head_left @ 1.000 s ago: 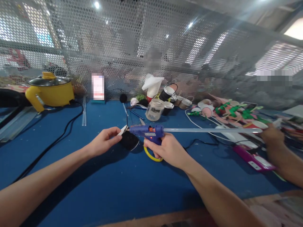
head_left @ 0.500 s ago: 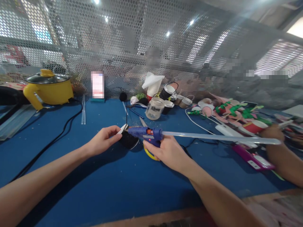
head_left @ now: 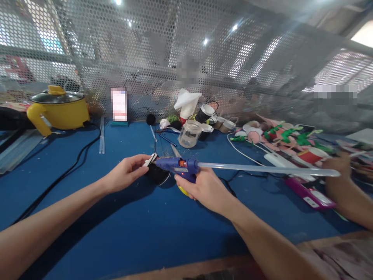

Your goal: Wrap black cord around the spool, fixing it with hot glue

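- Now a blue hot-glue gun is held in the right hand, whose fingers are closed around the grip; a long clear glue stick is seen projecting from its back toward the right.
- A small white piece is pinched between thumb and fingers of the left hand, just over a round black piece which lies on the blue worktop.
- The nozzle is placed just beside the white piece, at the top of the black one; whether it touches cannot be told.
- It is judged that the step is done well if the trigger is pressed gently, so that only a small drop is given, and if the fingertips are kept away from the hot tip.
- The long stick should be kept away from a co-worker's hand and the paper crafts at the right.
- A clear jar and a yellow electric pot are standing further back, well apart.
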A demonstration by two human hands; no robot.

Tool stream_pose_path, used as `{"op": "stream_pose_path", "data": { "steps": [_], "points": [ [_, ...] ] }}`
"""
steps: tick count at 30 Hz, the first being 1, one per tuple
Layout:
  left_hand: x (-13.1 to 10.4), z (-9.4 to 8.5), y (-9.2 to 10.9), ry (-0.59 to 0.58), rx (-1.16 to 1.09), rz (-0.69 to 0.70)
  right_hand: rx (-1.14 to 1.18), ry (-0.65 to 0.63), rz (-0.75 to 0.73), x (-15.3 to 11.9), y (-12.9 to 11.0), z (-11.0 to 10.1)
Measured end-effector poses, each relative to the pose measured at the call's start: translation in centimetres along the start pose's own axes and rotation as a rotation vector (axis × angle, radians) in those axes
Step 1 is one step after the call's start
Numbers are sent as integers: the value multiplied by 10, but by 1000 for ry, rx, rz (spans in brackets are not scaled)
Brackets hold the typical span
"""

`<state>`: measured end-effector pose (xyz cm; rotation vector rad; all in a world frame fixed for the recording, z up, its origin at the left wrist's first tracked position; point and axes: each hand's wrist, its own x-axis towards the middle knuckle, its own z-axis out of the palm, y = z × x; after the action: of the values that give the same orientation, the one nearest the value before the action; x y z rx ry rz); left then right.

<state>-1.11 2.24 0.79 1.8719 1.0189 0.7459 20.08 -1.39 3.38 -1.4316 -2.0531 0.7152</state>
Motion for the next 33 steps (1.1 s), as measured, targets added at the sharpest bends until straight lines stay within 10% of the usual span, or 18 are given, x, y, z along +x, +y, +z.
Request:
{"op": "stream_pose_path", "data": {
  "steps": [33],
  "points": [
    [-2, -4, -2, -40, 24, 36, 43, -1, 52, 0, -4, -4]
  ]
}}
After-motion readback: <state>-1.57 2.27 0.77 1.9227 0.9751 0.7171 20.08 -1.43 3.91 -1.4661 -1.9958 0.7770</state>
